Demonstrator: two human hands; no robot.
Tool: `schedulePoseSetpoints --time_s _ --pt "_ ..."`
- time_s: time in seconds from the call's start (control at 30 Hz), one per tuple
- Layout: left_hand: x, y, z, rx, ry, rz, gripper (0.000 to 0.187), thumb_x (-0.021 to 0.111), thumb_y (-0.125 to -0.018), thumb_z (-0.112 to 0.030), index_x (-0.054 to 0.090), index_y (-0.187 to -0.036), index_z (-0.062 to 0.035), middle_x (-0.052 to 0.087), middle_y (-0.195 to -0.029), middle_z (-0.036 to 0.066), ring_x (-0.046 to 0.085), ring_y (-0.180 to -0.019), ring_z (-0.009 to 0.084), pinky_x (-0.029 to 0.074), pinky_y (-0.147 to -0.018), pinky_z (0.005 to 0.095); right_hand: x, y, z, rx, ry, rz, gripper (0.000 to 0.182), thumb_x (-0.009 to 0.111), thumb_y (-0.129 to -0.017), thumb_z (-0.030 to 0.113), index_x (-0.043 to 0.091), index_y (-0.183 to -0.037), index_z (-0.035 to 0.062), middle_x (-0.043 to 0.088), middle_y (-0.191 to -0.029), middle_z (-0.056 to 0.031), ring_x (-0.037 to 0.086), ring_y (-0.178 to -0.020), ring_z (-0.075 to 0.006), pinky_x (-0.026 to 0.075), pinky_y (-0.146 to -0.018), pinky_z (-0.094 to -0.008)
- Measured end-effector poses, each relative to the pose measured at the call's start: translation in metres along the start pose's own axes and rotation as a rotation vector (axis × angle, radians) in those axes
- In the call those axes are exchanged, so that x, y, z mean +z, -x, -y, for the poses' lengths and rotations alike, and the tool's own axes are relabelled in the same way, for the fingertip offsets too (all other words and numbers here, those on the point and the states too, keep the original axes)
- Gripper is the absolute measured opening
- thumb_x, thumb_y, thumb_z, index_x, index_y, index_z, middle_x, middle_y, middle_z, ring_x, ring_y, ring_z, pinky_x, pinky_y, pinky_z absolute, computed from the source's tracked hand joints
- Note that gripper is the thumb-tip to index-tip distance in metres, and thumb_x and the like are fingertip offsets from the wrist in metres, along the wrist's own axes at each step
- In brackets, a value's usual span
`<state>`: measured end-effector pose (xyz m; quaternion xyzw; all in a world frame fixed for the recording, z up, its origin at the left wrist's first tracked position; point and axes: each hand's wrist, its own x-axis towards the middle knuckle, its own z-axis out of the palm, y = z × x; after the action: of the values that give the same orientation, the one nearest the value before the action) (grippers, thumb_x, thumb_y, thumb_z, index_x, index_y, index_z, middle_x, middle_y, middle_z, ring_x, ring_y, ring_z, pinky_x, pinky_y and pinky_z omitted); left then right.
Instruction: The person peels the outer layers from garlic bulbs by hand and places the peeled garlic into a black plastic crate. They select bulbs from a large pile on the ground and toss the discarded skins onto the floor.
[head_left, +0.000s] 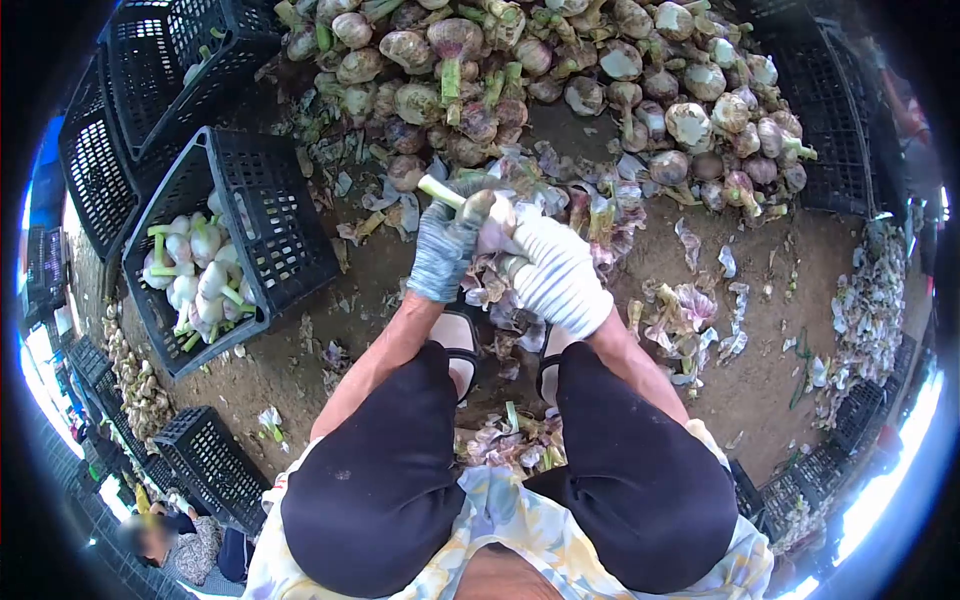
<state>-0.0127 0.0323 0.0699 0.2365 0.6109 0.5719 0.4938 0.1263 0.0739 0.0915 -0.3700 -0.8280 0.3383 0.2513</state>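
In front of my shins, between both hands, is a garlic bulb (495, 234) with its pale cut stem pointing up and left. My left hand (447, 240), in a grey striped glove with dirty fingertips, is closed around the stem side. My right hand (560, 272), in a white ribbed glove, is closed against the bulb's other side, and its fingers partly hide it. Loose papery skins (610, 215) lie on the ground around and below the hands. Just beyond is a large heap of unpeeled garlic (455, 40), dirty and purplish.
To the left stands a black plastic crate (275, 225) holding cleaned white garlic bulbs (205, 265). More black crates (150, 70) stack behind it, and another crate (210, 465) stands lower left. Skins pile up (870, 310) at the right. Another person (195, 550) is at the lower left.
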Motion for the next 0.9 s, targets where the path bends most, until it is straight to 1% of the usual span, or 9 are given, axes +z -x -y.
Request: schedulePoseSetpoints --time_s 0.1,0.27,0.33,0.4,0.53,0.7,0.77,0.83,0.9 --pt "-0.015 -0.005 0.031 -0.268 0.094 -0.098 0.026 0.063 -0.083 -0.026 0.061 -0.094 -0.0026 0.061 -0.08 0.003 0.054 -0.066 0.0096 0.046 -0.056 0.0256 -0.005 -0.007 0.011 -0.126 0.461 0.287 0.015 0.062 -0.068 0.015 0.063 -0.075 0.0018 0.059 -0.066 -0.0173 0.059 -0.063 -0.0288 0.046 -0.06 -0.0356" --pt "-0.014 -0.003 0.031 -0.462 0.699 -0.06 0.022 0.059 -0.085 -0.019 0.058 -0.1 -0.0028 0.062 -0.093 0.01 0.062 -0.081 0.0189 0.054 -0.069 0.034 0.076 0.046 -0.11 0.745 -1.922 0.059 0.029 0.062 -0.076 0.003 0.054 -0.101 -0.0066 0.062 -0.091 -0.0101 0.061 -0.077 -0.0177 0.051 -0.071 -0.029" --pt "-0.022 -0.005 0.035 -0.463 0.751 -0.028 0.025 0.058 -0.085 -0.016 0.056 -0.104 -0.0004 0.061 -0.097 0.012 0.06 -0.087 0.021 0.052 -0.076 0.0346 0.025 0.026 -0.056 0.876 -1.779 0.062 0.049 0.067 -0.074 0.01 0.044 -0.115 -0.0059 0.059 -0.096 -0.0125 0.06 -0.075 -0.017 0.05 -0.07 -0.0266" --pt "-0.023 -0.006 0.041 -0.464 0.807 0.007 0.028 0.057 -0.084 -0.013 0.054 -0.107 0.0021 0.06 -0.1 0.014 0.059 -0.093 0.0231 0.05 -0.083 0.0351 -0.002 0.01 -0.033 0.522 -0.665 0.275 0.047 0.067 -0.076 0.019 0.047 -0.113 -0.0018 0.059 -0.093 -0.0151 0.059 -0.073 -0.0173 0.049 -0.067 -0.0289" --pt "-0.016 -0.005 0.042 -0.356 0.649 0.006 0.025 0.053 -0.079 -0.005 0.055 -0.103 0.0026 0.06 -0.098 0.017 0.059 -0.09 0.0284 0.049 -0.085 0.0402 0.014 0.005 -0.018 0.151 -0.015 0.29 0.034 0.068 -0.073 0.021 0.057 -0.097 0.0007 0.059 -0.077 -0.0176 0.059 -0.066 -0.0231 0.047 -0.065 -0.0326" --pt "-0.02 -0.017 0.04 -0.523 0.968 -0.093 0.024 0.049 -0.071 -0.008 0.055 -0.092 0.001 0.061 -0.09 0.022 0.059 -0.086 0.037 0.049 -0.083 0.0473 0.047 0.036 -0.08 0.805 -2.012 0.131 0.022 0.058 -0.077 0.004 0.054 -0.096 -0.0077 0.06 -0.087 -0.0174 0.06 -0.081 -0.0241 0.051 -0.072 -0.0366" --pt "-0.02 -0.018 0.035 -0.595 1.013 -0.131 0.023 0.048 -0.071 -0.008 0.055 -0.091 0.0003 0.061 -0.09 0.02 0.06 -0.085 0.036 0.049 -0.082 0.0467 0.019 0.016 -0.04 0.828 -1.287 0.276 0.027 0.059 -0.079 0.011 0.053 -0.1 -0.0047 0.059 -0.09 -0.0159 0.059 -0.08 -0.0265 0.049 -0.074 -0.0365" --pt "-0.022 -0.019 0.04 -0.475 0.826 -0.274 0.019 0.05 -0.07 -0.008 0.055 -0.087 0.0001 0.06 -0.084 0.017 0.06 -0.081 0.0319 0.05 -0.079 0.043 0.019 0.014 -0.04 0.196 -0.161 0.109 0.041 0.065 -0.073 0.023 0.053 -0.103 -0.0017 0.059 -0.089 -0.018 0.058 -0.079 -0.0324 0.046 -0.073 -0.0398" --pt "-0.02 -0.017 0.04 -0.272 0.629 -0.181 0.017 0.051 -0.07 -0.008 0.055 -0.084 0.0 0.059 -0.081 0.013 0.059 -0.076 0.0263 0.05 -0.075 0.0382 0.005 -0.004 -0.018 0.19 0.003 0.213 0.037 0.068 -0.068 0.028 0.058 -0.089 -0.0006 0.057 -0.082 -0.0208 0.056 -0.075 -0.0354 0.046 -0.068 -0.0423"
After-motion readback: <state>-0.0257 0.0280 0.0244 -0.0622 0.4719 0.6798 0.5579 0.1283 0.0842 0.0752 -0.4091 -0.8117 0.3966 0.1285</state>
